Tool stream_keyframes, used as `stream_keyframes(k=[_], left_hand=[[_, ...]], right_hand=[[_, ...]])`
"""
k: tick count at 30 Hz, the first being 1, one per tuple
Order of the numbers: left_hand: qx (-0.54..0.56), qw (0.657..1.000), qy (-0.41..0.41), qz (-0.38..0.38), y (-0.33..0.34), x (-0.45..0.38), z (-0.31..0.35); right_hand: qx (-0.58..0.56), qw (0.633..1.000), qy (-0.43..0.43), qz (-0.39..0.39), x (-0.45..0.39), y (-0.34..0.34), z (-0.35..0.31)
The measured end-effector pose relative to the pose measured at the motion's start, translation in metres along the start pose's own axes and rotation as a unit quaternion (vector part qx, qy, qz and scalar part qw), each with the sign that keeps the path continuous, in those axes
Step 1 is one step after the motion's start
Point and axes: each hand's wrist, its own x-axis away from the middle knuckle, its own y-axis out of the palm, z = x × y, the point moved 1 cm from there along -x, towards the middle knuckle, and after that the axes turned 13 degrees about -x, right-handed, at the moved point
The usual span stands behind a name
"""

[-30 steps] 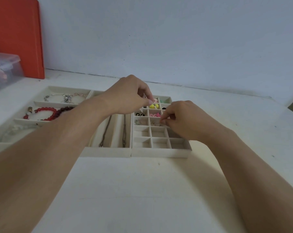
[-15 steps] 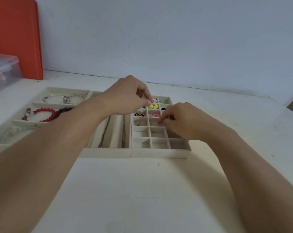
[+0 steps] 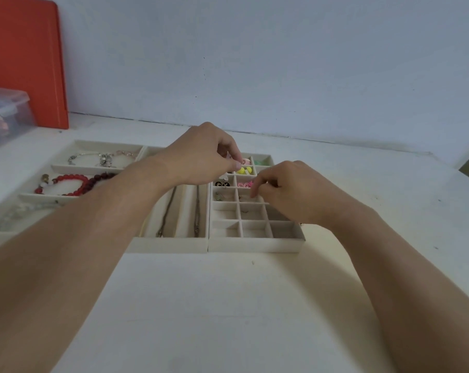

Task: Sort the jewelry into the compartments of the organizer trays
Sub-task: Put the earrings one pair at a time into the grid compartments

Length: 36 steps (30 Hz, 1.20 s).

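Note:
The beige grid tray holds yellow beads, pink earrings, black studs and a green piece in its far compartments. My left hand hovers over the tray's far left corner and pinches a small pale earring between thumb and fingertips. My right hand rests over the tray's right side with its fingers curled. Its thumb and forefinger pinch together above a middle compartment, and the piece between them is too small to make out. The near compartments look bare.
A necklace tray with two dark chains adjoins the grid tray on the left. Further left a bracelet tray holds a red bead bracelet and a silver bracelet. A clear plastic box and an orange board stand at the back left.
Both hands stay almost where they were. My right fingertips have edged slightly left over the middle compartments.

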Motion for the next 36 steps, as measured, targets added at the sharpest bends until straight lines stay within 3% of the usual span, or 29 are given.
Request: stream_keyframes(k=[5, 12, 19, 25, 36], left_hand=[[-0.002, 1.000, 0.000, -0.002, 0.000, 0.000, 0.001], [0.000, 1.000, 0.000, -0.001, 0.001, 0.000, 0.000], [0.001, 1.000, -0.001, 0.000, 0.002, 0.000, 0.000], [0.004, 1.000, 0.001, 0.000, 0.000, 0.001, 0.001], [-0.002, 1.000, -0.005, -0.005, 0.001, 0.000, -0.001]], right_hand=[[0.044, 0.998, -0.035, 0.000, -0.001, 0.003, 0.008], [0.045, 0.997, -0.034, -0.059, -0.007, 0.012, 0.003], [0.043, 0.997, -0.016, -0.067, -0.007, 0.015, 0.003], [-0.005, 1.000, -0.025, -0.012, -0.006, 0.005, 0.007], [0.034, 0.999, -0.022, -0.033, -0.008, 0.010, 0.007]])
